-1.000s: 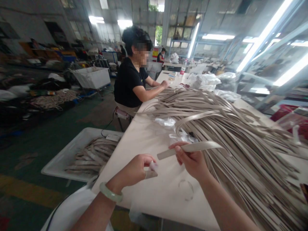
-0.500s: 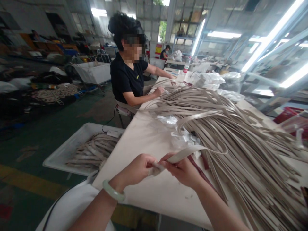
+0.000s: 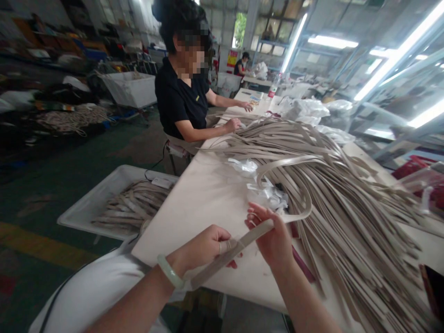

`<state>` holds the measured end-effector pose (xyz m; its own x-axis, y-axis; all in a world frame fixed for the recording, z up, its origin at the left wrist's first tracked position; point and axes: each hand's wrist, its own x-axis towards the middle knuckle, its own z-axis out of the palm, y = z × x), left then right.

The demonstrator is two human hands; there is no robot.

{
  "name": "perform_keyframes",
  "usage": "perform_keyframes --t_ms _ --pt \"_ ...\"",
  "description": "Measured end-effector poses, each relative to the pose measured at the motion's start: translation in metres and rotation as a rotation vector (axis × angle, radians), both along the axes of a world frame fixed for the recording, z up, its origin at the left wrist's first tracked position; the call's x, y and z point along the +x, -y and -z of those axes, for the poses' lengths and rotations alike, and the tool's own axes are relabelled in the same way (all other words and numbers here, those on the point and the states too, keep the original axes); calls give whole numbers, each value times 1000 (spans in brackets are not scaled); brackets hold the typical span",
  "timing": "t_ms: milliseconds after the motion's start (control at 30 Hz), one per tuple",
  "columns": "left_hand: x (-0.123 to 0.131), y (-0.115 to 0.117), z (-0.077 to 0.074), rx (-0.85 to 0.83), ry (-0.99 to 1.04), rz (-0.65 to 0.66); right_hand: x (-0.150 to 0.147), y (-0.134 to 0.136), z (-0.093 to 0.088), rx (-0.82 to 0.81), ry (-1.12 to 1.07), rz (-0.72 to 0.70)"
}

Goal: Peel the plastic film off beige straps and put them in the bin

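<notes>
The left hand (image 3: 213, 245) is closed on a beige strap (image 3: 252, 235), pinching it beneath a thumb with a wrapped tip, while the right hand (image 3: 275, 238) is half open with the strap passing between thumb and fingers, and whether it grips firmly I cannot tell. The strap is above the near edge of the bench (image 3: 194, 199), its lower end slanting toward the bangle (image 3: 169, 272) on the left wrist and its other part curving toward the heap of straps (image 3: 333, 185), beside crumpled clear plastic (image 3: 268, 194).
</notes>
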<state>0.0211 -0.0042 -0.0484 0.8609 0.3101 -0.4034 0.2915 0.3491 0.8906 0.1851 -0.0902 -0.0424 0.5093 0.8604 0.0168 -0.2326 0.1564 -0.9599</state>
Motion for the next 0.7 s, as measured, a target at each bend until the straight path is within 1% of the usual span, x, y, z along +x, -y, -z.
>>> perform_keyframes --t_ms 33,67,100,167,200,233,267,333,400,433,500,567,600,633,700 --pt "0 1 1 -6 -17 0 3 0 1 20 -38 65" --pt "0 1 0 -20 -28 -12 5 0 3 24 -6 85" --pt "0 1 -1 -36 -35 -34 5 2 5 8 78 50" --pt "1 1 -5 -53 -41 -74 0 6 9 -57 270 -129" --pt "1 2 -7 -49 -42 -85 -3 8 11 -85 326 -212" --pt "2 2 -8 -44 -41 -86 -6 10 12 -97 344 -257" --pt "2 2 -8 -39 -35 -82 -8 11 13 -92 334 -261" --pt "1 3 -8 -61 -2 -72 -9 11 12 -50 305 -195" --pt "0 5 -6 -119 33 -46 -9 11 10 -9 324 -138" --pt "-1 6 -5 -137 43 -23 -9 10 9 -4 352 -148" --pt "-2 9 -2 -128 46 17 -9 10 4 -30 389 -242" --pt "-1 11 1 -61 51 20 -9 10 -1 -77 335 -369" --pt "0 11 3 -18 51 11 -8 9 -5 -76 259 -393" --pt "1 11 4 28 47 3 -6 8 -8 -51 161 -375" --pt "4 12 5 124 38 -6 -2 6 -16 53 -3 -243"
